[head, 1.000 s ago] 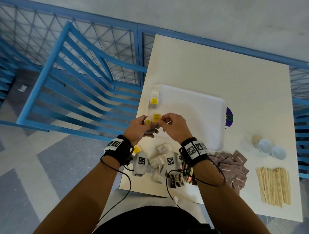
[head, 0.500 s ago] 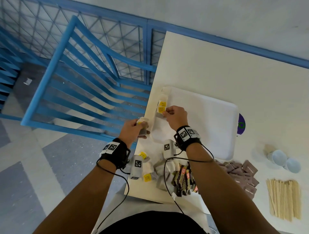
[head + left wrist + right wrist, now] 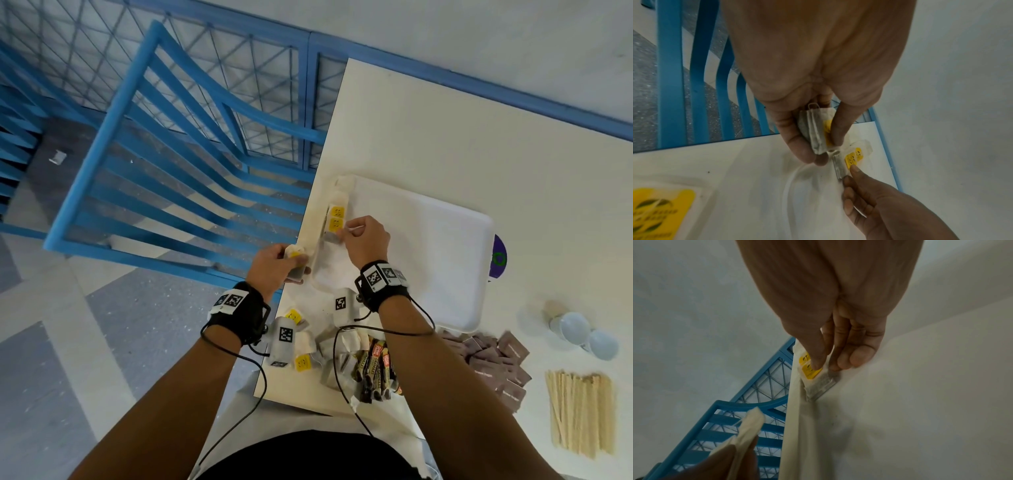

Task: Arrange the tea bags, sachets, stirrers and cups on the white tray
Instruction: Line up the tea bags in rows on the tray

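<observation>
Setting a tea bag (image 3: 335,229) against the left wall of the white tray (image 3: 442,260), the person's right hand (image 3: 365,240) pinches it beside one already laid there. It should arguably go down flat, tag up, edges aligned. The left hand (image 3: 274,265) grips another tea bag (image 3: 815,129) off the tray's left edge. Counted: one tray, two cups (image 3: 582,334), two bags placed; loose bags, stirrers (image 3: 580,414) and sachets (image 3: 496,365) are too heaped to count.
</observation>
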